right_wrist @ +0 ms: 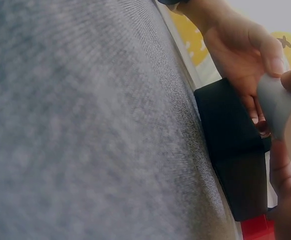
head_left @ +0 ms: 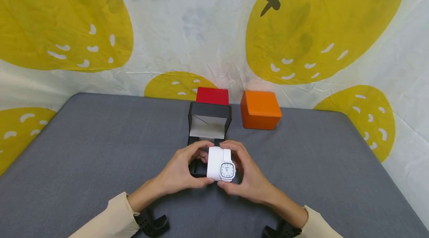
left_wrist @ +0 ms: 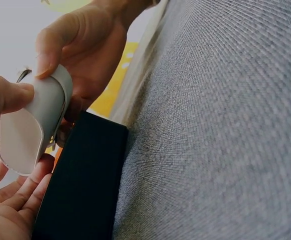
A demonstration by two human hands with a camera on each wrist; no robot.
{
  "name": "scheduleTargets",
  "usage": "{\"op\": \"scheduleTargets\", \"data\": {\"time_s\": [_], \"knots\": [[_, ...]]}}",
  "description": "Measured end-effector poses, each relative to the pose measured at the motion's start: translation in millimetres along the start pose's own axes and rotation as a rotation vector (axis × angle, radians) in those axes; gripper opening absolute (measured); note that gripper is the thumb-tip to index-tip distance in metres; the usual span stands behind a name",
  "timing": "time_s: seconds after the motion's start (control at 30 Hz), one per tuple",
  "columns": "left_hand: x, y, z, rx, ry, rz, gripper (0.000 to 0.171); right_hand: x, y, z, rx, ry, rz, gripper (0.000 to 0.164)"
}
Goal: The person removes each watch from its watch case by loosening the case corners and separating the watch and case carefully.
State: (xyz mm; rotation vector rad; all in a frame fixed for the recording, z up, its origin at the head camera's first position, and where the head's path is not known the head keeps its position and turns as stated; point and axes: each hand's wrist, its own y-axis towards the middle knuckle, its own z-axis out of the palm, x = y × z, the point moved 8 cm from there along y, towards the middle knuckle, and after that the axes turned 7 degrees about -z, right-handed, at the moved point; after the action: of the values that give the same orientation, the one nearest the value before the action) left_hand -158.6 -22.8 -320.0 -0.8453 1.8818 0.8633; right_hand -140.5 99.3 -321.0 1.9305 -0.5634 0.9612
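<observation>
A white watch with a squarish dial is strapped round a white watch cushion. My left hand grips the cushion's left end, thumb at the near edge and fingers at the far edge. On the watch side, my right hand holds the other end the same way. Below and behind them an open black watch box stands with its lid raised and pale lining showing. The hands and cushion cover part of its base. In the left wrist view the cushion shows its flat rounded end, beside the box's dark side.
Behind the black box is a red box, and an orange box stands to its right. All stand on a grey cloth-covered table. A white curtain with yellow fruit shapes hangs along the back.
</observation>
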Motion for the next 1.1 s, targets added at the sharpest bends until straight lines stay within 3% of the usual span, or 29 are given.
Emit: {"op": "scheduleTargets", "data": {"time_s": [0.73,1.1], "knots": [[0.5,0.7,-2.8,-0.012,-0.01,0.018,0.069,-1.7,-0.2,-4.0,-0.007,-0.015,0.041,0.077],[0.8,0.8,-2.0,0.006,-0.026,0.032,0.069,-0.9,-0.5,-2.6,0.035,0.005,0.022,0.078]]}}
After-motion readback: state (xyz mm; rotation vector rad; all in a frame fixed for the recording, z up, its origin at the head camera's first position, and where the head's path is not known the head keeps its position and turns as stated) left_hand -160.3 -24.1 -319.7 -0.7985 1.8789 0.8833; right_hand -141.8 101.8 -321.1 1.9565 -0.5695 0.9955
